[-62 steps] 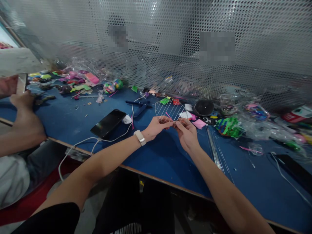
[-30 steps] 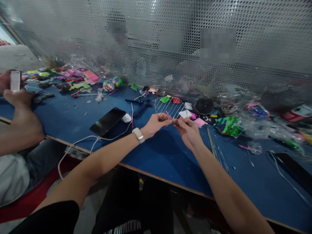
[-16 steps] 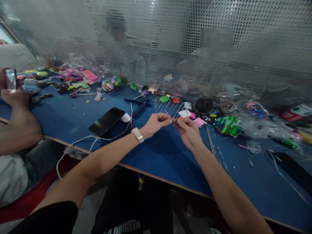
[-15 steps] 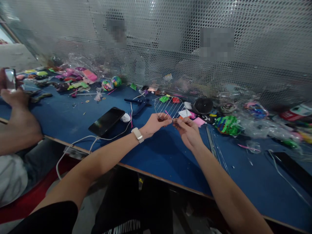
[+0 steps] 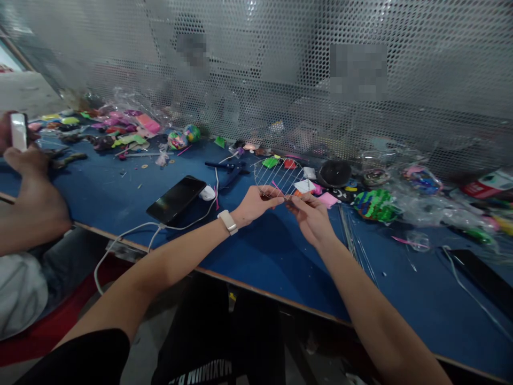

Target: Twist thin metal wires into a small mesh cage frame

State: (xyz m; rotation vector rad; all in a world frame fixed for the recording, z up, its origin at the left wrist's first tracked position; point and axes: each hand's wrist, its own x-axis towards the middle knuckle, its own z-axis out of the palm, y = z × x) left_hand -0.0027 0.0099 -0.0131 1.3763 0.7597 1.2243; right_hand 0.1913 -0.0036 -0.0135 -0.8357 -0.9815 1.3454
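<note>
A round wire rack [image 5: 279, 172] with thin parallel bars is held up over the blue table, tilted so its face shows. My left hand [image 5: 256, 203] pinches its near edge, thumb and fingers closed. Right beside it, my right hand [image 5: 308, 214] is closed in a pinch on the same near rim, its fingertips almost meeting the left ones. Exactly what lies between the fingertips is too small to make out. Behind the rack lie a green piece [image 5: 271, 161], a red piece [image 5: 290, 164] and a white square packet [image 5: 304, 186].
Left of my hands are a black phone [image 5: 176, 199] with a white cable and blue-handled pliers [image 5: 230, 170]. A black bowl [image 5: 335, 174], a green striped ball [image 5: 375, 206] and thin wires [image 5: 352, 235] lie rightward. A perforated metal panel [image 5: 256, 80] stands behind. Another person's hand [image 5: 26, 155] holds a phone.
My fingers have shifted very slightly at the rack's near edge. The rack stays in almost the same place. At far left, the other person's phone looks brighter.
</note>
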